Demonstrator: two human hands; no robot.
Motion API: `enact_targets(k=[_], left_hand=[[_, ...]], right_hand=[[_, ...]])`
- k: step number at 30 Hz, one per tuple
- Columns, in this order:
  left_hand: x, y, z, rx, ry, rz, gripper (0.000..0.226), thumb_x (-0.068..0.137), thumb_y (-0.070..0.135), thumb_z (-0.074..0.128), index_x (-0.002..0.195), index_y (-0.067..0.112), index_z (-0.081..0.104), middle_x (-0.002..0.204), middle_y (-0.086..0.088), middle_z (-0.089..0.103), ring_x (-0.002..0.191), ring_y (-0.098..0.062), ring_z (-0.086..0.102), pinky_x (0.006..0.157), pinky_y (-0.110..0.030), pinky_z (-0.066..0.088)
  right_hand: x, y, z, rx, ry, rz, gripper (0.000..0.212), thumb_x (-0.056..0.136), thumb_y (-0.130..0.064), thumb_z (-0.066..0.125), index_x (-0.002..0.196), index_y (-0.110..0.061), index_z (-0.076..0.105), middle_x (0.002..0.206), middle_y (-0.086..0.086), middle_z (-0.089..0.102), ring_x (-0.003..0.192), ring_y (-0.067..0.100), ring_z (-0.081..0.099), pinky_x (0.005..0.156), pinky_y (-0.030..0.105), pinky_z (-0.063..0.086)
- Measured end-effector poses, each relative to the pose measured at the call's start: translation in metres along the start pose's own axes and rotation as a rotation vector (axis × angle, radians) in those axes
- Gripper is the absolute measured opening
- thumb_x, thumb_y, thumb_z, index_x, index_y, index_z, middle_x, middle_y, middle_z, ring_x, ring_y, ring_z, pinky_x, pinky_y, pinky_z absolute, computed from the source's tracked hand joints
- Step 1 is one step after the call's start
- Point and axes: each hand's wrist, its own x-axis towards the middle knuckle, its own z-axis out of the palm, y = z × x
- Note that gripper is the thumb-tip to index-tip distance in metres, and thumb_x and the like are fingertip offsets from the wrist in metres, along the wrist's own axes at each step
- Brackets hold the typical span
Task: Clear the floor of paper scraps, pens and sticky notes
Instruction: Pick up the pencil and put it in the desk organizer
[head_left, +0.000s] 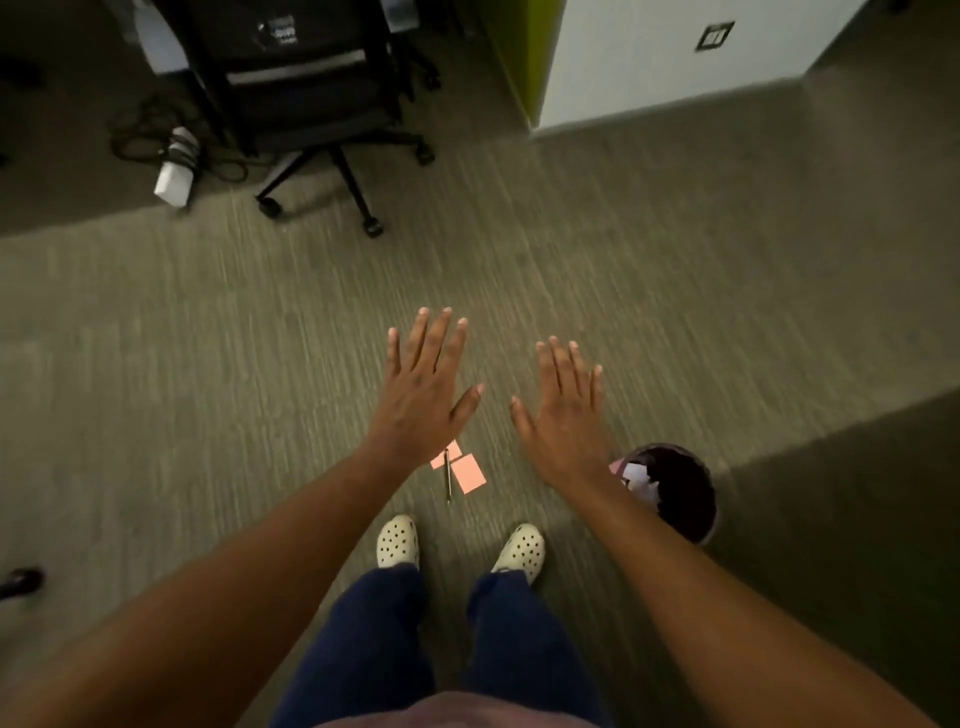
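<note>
Left hand (421, 395) and right hand (563, 415) spread wide, empty; the thin pen (448, 480) beside the sticky notes (467, 472) risks being overlooked.

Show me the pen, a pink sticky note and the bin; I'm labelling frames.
pen (448, 480): head view, mid-barrel.
pink sticky note (469, 473): head view, centre of the sheet.
bin (698, 512): head view, right rim.

The left hand (423, 389) covers one sticky note's (451, 451) corner — the bin's (691, 499) contents blur.
</note>
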Motion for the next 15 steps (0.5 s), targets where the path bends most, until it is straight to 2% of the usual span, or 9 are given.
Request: enact_targets(k=[7,15], left_hand=[[-0.017,-0.046,0.087,-0.056,-0.156,-0.117,0.08,0.105,0.059,0.035,0.167,0.017,0.007,0.176,-0.009,0.009,0.164,-0.029,-0.004,0.13,-0.062,0.005],[-0.037,-0.127,0.26,-0.033,-0.344,-0.117,0.079,0.106,0.063,0.025,0.167,0.017,0.007,0.176,-0.01,0.01,0.164,-0.029,-0.002,0.131,-0.06,0.003]], right_hand=[[0.004,0.026,0.095,-0.021,-0.176,0.016,0.07,0.101,-0.05,0.04,0.16,-0.016,0.024,0.168,0.01,0.028,0.159,0.032,0.018,0.128,0.059,0.015],[0.006,0.07,0.273,-0.004,-0.362,0.131,0.07,0.104,-0.045,0.045,0.162,-0.012,0.024,0.17,0.011,0.025,0.16,0.031,0.015,0.13,0.056,0.011]])
